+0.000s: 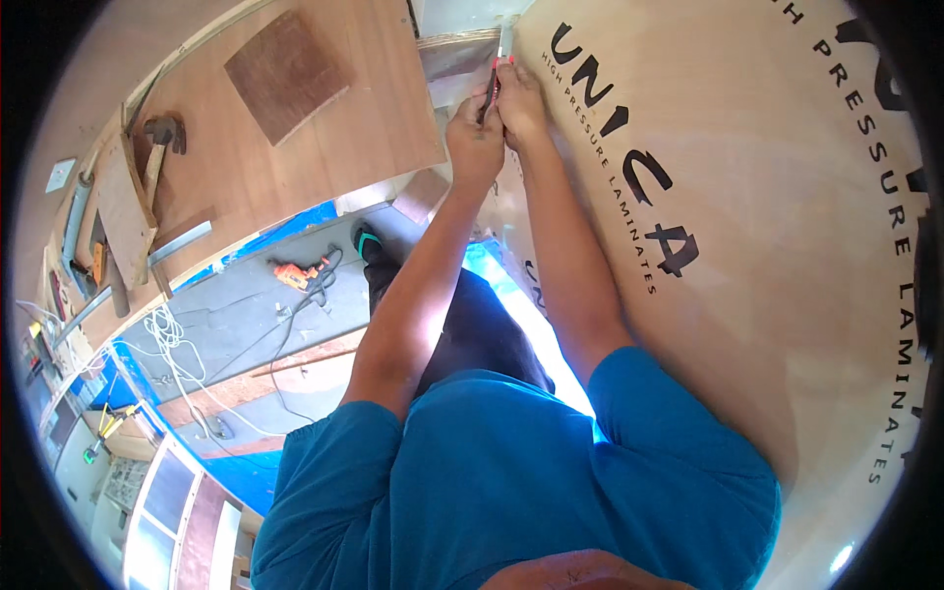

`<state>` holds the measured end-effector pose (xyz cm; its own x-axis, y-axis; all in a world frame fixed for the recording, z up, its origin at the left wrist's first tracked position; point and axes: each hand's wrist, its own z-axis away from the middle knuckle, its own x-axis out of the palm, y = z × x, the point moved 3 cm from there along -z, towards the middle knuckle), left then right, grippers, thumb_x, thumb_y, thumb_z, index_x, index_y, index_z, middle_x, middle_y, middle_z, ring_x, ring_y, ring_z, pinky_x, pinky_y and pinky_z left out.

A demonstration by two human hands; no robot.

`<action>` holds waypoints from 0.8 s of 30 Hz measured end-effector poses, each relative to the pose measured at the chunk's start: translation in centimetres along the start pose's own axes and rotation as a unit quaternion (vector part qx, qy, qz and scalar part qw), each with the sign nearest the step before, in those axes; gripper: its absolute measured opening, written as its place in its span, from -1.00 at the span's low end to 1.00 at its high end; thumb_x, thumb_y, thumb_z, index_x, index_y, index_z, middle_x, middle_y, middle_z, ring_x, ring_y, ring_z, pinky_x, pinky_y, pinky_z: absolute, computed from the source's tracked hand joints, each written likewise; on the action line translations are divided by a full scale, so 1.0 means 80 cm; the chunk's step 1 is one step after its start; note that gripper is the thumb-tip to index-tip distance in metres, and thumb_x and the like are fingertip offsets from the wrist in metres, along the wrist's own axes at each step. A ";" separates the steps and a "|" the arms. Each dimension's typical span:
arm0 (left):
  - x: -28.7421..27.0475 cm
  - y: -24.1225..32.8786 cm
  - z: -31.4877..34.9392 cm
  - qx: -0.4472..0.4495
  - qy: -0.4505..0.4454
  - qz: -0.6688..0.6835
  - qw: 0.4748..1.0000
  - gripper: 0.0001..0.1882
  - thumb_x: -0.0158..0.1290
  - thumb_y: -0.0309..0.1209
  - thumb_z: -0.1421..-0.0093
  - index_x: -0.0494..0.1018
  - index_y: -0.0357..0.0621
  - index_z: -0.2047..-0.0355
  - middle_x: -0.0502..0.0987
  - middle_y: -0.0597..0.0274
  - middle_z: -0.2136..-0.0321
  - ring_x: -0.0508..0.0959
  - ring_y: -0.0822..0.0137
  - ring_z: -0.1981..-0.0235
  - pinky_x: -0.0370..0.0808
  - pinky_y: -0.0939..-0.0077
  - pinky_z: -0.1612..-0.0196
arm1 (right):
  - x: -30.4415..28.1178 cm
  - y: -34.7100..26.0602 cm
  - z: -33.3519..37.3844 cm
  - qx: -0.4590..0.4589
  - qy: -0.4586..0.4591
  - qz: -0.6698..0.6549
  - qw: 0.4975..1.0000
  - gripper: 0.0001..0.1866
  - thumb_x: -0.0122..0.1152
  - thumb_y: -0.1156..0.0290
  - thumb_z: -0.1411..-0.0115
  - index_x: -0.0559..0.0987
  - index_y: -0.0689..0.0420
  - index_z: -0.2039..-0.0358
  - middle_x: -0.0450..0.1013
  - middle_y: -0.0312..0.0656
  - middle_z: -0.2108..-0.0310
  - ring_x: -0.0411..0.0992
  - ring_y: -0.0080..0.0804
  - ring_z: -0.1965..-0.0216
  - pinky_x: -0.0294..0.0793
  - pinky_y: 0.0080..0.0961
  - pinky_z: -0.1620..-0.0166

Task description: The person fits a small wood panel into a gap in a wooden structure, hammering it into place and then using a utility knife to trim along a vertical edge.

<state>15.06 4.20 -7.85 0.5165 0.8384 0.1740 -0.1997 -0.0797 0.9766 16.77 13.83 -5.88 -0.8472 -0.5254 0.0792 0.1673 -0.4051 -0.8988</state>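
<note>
At the top centre, both my arms reach far forward into the corner between a wooden cabinet panel and a tall laminate-covered wall sheet (728, 324). My left hand (474, 138) is closed around the black and red grip of a slim red-and-black hand tool (495, 84). Pressed close beside it, my right hand (521, 103) is closed on the same tool near its upper end. Pale metal shows beyond the fingers, pointing to a board edge (462, 37) in the corner. The tool's exact kind is hard to make out, partly hidden by my fingers.
On the brown wooden panel (324, 167) lie a dark square board (285, 77) and a claw hammer (159, 152). An orange power drill (298, 275) with a black cord rests on the grey floor. White cable (172, 339) is coiled to the left.
</note>
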 end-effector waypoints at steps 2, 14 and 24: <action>-0.002 -0.008 -0.005 0.028 0.016 -0.015 0.999 -0.73 0.04 -0.54 -0.30 0.59 -0.28 0.03 0.69 -0.04 0.23 0.68 0.23 0.23 0.56 0.36 0.09 | 0.002 0.000 -0.001 0.008 0.010 -0.007 1.000 -0.71 -0.14 0.22 -0.51 0.45 0.18 0.14 0.57 -0.05 0.42 0.48 -0.36 0.53 0.51 -0.38 0.43; -0.007 -0.032 -0.007 0.001 -0.002 0.014 1.000 -0.71 0.03 -0.50 -0.38 0.54 -0.40 -0.04 0.63 0.20 0.25 0.57 0.51 0.36 0.56 0.56 0.29 | -0.001 0.023 -0.014 0.019 0.047 0.060 0.997 -0.62 -0.18 0.17 -0.50 0.46 0.24 0.12 0.58 -0.04 0.46 0.50 -0.35 0.50 0.51 -0.34 0.37; -0.007 -0.035 -0.015 0.006 -0.005 0.052 0.999 -0.69 0.02 -0.44 -0.42 0.52 -0.40 -0.06 0.63 0.24 0.24 0.53 0.55 0.40 0.52 0.60 0.37 | 0.005 0.028 -0.027 -0.023 0.033 0.064 0.997 -0.71 -0.12 0.18 -0.51 0.41 0.17 0.12 0.53 -0.10 0.47 0.47 -0.36 0.55 0.50 -0.38 0.45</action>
<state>14.35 4.61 -10.80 0.5025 0.8195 0.2755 -0.2424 -0.1724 0.9548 15.73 14.34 -8.80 -0.8523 -0.5190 -0.0644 0.2537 -0.3026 -0.9187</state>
